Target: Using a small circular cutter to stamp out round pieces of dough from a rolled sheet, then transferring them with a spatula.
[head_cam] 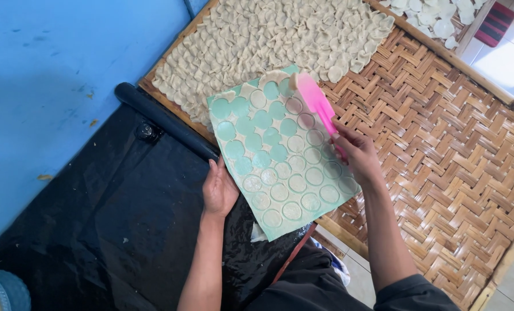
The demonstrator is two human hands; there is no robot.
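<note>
A pale green board (280, 158) with rows of round holes, several filled with thin dough discs, lies tilted over the edge of a woven bamboo tray (441, 132). My left hand (219, 189) grips the board's near left edge. My right hand (356, 151) is closed on the handle of a pink spatula (315, 101), whose blade rests near the board's far edge. Beyond the board a heap of pale dough discs (274, 34) covers the tray's far part.
A black roller (164, 120) lies along the tray's left edge on a black plastic sheet (107, 224). A blue wall (50, 80) is to the left. A second tray with white discs (435, 17) sits at the top right. A blue basket (4, 291) is at bottom left.
</note>
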